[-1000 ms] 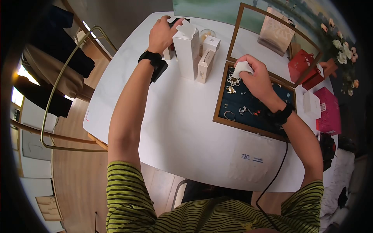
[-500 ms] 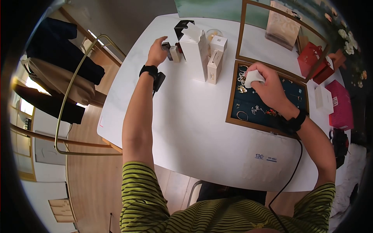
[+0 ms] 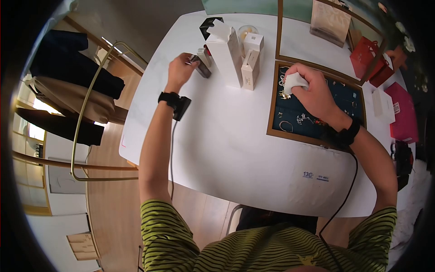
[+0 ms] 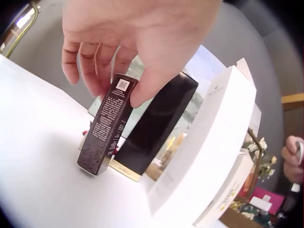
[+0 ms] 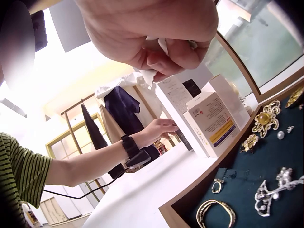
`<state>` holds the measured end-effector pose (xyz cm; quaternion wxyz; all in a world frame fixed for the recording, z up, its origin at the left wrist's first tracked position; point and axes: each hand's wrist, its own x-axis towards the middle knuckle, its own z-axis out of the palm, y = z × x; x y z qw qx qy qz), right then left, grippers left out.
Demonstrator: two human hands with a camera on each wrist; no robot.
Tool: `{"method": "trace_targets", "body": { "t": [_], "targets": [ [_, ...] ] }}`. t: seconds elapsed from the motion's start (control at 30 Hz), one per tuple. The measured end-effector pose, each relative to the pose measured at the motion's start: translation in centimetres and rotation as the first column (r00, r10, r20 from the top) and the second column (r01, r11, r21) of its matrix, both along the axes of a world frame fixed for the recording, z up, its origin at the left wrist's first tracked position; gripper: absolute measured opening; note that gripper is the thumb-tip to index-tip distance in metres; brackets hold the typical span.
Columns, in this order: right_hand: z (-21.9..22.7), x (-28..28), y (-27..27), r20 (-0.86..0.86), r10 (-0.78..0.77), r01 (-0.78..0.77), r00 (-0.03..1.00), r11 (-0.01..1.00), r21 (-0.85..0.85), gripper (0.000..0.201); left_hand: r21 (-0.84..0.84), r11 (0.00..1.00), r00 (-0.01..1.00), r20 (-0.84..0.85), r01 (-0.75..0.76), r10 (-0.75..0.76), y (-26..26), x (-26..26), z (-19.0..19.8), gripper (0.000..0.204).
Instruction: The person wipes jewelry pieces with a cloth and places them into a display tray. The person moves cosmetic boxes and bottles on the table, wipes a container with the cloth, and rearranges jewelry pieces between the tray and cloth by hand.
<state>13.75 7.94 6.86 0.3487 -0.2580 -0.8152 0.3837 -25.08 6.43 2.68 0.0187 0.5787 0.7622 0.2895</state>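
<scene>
My left hand [image 3: 179, 71] pinches the top of a small dark printed box [image 4: 105, 126] between thumb and fingers, and the box tilts in the left wrist view. Behind it stand a taller black box [image 4: 156, 126] with a gold base and a tall white box [image 3: 224, 56] with its top flap up. My right hand [image 3: 316, 94] grips a crumpled white cloth or tissue [image 3: 297, 82] over the left part of a wood-framed jewelry case [image 3: 271, 115]. Below that hand, brooches lie on dark lining, among them a gold flower brooch [image 5: 266, 118] with a yellow center.
The case's glass lid [image 3: 279, 31] stands raised at the back. A smaller cream box [image 3: 250, 69] stands beside the tall white one. To the right are a red bag [image 3: 364, 56], a white box [image 3: 383, 105] and a magenta box [image 3: 404, 113]. A cable [image 3: 349, 190] trails from the right wrist.
My left hand drew back from the black box, then took hold of the small dark box and tilted it toward me. The right hand stays over the case with the white cloth or tissue.
</scene>
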Motion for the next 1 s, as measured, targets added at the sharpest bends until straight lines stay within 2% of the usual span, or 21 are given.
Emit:
{"method": "trace_targets", "body": {
  "t": [0.07,0.23,0.3,0.33,0.4,0.43,0.5,0.53,0.67,0.73,0.87,0.93,1.0],
  "targets": [
    [-0.3,-0.1,-0.1,-0.016,-0.010,0.010,1.000,1.000,0.013,0.017,-0.024,1.000,0.997,0.076,-0.011,0.013,0.0,1.1,-0.3,0.047],
    [0.0,0.5,-0.5,-0.025,0.001,0.000,1.000,1.000,0.022,0.016,-0.051,0.999,0.998,0.059,0.004,-0.001,-0.5,3.0,0.3,0.048],
    [-0.1,0.9,-0.3,-0.026,-0.005,0.006,1.000,1.000,0.025,0.016,-0.051,0.995,0.994,0.075,-0.082,0.086,-0.8,3.4,0.7,0.050],
    [-0.2,1.0,-0.2,-0.025,-0.005,0.006,1.000,1.000,0.029,0.016,-0.054,0.995,0.994,0.071,-0.079,0.083,-0.5,3.1,0.7,0.050],
    [-0.3,1.3,0.0,-0.013,-0.006,0.006,1.000,1.000,-0.028,0.018,-0.005,0.971,0.926,0.301,-0.238,0.229,0.6,1.7,0.6,0.052],
    [-0.3,1.3,0.0,0.003,-0.004,0.005,1.000,0.997,-0.082,0.020,-0.006,0.972,0.927,0.298,-0.237,0.228,1.1,0.9,0.4,0.052],
    [-0.6,1.2,-0.1,-0.018,-0.008,0.007,1.000,0.999,-0.045,0.018,0.021,0.981,0.927,0.331,-0.194,0.176,2.2,-0.4,0.0,0.052],
    [-0.7,1.2,-0.1,-0.037,-0.010,0.009,0.999,1.000,-0.007,0.016,0.026,0.986,0.942,0.299,-0.165,0.150,2.8,-0.9,-0.1,0.050],
    [-0.5,1.4,0.0,0.013,-0.009,0.010,1.000,0.999,-0.046,0.021,0.019,0.997,0.958,0.279,-0.079,0.071,4.6,-1.1,-0.5,0.044],
    [-0.8,1.6,0.0,0.036,-0.025,0.027,0.999,0.998,-0.049,0.021,-0.081,0.996,0.998,0.053,0.031,-0.027,4.9,-0.9,-0.5,0.042],
    [-1.3,2.0,0.3,0.046,-0.040,0.042,0.998,0.998,-0.044,0.021,-0.120,0.993,1.000,0.024,-0.004,0.007,4.6,-0.6,-0.7,0.040],
    [-1.6,2.1,0.4,0.023,-0.051,0.052,0.998,0.998,-0.037,0.021,-0.078,0.992,0.995,0.018,-0.101,0.103,4.1,-0.8,-1.1,0.037],
    [-1.9,2.1,0.5,0.004,-0.050,0.050,0.999,0.999,-0.020,0.019,-0.067,0.994,0.996,-0.001,-0.090,0.090,3.5,-1.7,-1.1,0.036]
  ]
}}
